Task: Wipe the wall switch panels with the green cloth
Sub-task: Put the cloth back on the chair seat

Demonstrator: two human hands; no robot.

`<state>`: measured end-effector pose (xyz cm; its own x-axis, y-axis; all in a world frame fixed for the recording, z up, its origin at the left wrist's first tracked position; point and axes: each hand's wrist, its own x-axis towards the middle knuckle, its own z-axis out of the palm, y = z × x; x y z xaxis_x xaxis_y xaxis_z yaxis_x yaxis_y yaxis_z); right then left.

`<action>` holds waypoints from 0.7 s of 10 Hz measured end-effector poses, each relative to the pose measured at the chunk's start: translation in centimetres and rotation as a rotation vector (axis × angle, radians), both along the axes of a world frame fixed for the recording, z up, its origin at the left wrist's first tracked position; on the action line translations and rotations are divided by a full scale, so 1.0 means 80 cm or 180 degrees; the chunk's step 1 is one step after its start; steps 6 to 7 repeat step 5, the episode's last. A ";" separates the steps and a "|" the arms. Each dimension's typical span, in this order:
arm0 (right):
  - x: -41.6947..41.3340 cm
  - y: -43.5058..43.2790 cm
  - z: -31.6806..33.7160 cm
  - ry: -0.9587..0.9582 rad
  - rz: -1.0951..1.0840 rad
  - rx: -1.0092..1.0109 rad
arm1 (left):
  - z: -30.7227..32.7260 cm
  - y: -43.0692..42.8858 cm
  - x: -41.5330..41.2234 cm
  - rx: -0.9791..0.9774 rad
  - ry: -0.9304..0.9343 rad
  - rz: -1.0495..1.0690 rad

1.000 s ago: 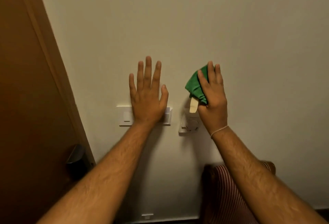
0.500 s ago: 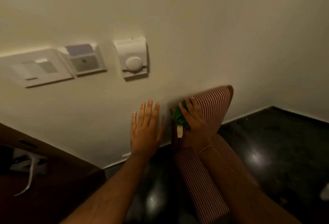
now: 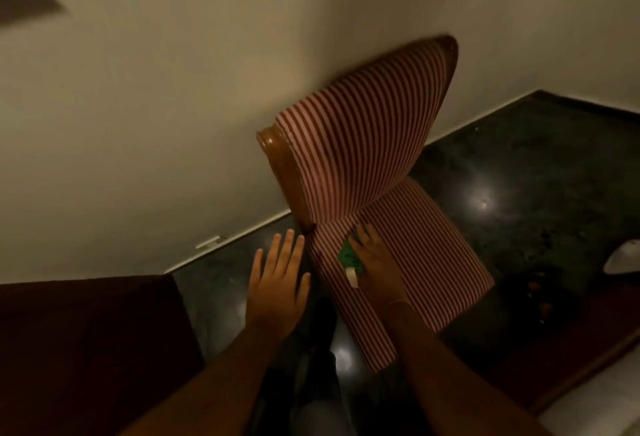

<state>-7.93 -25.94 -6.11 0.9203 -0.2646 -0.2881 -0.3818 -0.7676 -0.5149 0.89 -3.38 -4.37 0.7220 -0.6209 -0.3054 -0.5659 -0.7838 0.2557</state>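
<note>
The green cloth [image 3: 350, 257] with its pale tag is bunched under my right hand [image 3: 375, 264], low over the seat of a striped chair. My left hand [image 3: 278, 283] hangs flat and open beside it, fingers spread, over the dark floor. The wall switch panels are out of the frame; only bare cream wall [image 3: 173, 106] shows above.
A red-and-white striped chair [image 3: 367, 145] with a wooden frame stands against the wall. The dark glossy floor [image 3: 519, 176] spreads to the right. A dark brown door [image 3: 86, 349] fills the lower left. A white object [image 3: 623, 255] lies at the right edge.
The view has swung down from the switch panels to the chair and floor. Both hands have dropped from the wall to chair-seat level, the right one still holding the cloth.
</note>
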 end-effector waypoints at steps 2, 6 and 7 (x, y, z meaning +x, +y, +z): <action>0.013 -0.014 -0.101 0.0645 0.0236 0.0099 | -0.071 -0.008 -0.007 0.0197 0.0144 0.0061; 0.046 0.001 -0.171 0.1069 0.0451 -0.0369 | -0.109 -0.018 0.010 0.0733 0.0452 0.0049; 0.046 0.001 -0.171 0.1069 0.0451 -0.0369 | -0.109 -0.018 0.010 0.0733 0.0452 0.0049</action>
